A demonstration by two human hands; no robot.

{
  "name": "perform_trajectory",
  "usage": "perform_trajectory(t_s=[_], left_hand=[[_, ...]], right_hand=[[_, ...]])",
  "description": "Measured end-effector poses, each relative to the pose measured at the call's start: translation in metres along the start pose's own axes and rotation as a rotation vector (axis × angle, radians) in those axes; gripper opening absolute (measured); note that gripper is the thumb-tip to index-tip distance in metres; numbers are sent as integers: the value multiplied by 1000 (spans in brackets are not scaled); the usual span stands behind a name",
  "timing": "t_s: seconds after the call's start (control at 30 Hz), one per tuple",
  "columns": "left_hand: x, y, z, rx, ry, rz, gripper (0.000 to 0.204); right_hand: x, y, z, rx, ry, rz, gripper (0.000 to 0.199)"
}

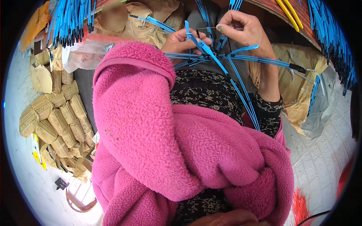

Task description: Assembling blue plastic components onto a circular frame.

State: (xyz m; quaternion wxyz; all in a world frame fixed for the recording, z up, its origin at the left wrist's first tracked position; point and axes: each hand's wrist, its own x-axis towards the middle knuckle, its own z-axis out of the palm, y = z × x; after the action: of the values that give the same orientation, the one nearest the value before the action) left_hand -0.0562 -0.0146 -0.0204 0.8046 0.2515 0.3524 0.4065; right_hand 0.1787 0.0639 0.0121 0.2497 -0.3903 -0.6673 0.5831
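In front of me a blue umbrella frame [215,59] spreads its thin ribs outward from a dark hub. My left hand [183,40] is closed at the hub's upper left, its fingers round a blue rib with a short black piece beside it. My right hand [245,32] is closed in a pinch, thumb against fingers. From that pinch a thin wire [206,28] stretches across to the left hand. Some ribs run right to a black-tipped bundle [298,67] below my right wrist; others slant down over my patterned clothing. The hub's joints are partly hidden.
Blue rib bundles hang at the upper left [73,20] and upper right [332,41]. Yellow tubes [289,14] lie on the top edge. Brown paper-wrapped packets [60,116] are stacked at left. Pink fleece [151,124] covers much of the near view. Red bristles [300,207] show lower right.
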Motion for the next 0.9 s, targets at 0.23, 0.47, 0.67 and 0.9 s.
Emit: perform_trajectory(t_s=[0.23,0.47,0.67,0.9], left_hand=[[2,-2,1,-35,10,5,13],[3,-2,1,-32,20,-4,13],[4,0,2,-22,17,-20,12],[9,1,19,139,115,20,11]], right_hand=[[-1,-6,-1,39,-6,24,11],[-1,-3,-1,72,0,10,11],[-1,-7,-3,-10,-1,15,12],[1,-13,5,-14,-27,25,12]])
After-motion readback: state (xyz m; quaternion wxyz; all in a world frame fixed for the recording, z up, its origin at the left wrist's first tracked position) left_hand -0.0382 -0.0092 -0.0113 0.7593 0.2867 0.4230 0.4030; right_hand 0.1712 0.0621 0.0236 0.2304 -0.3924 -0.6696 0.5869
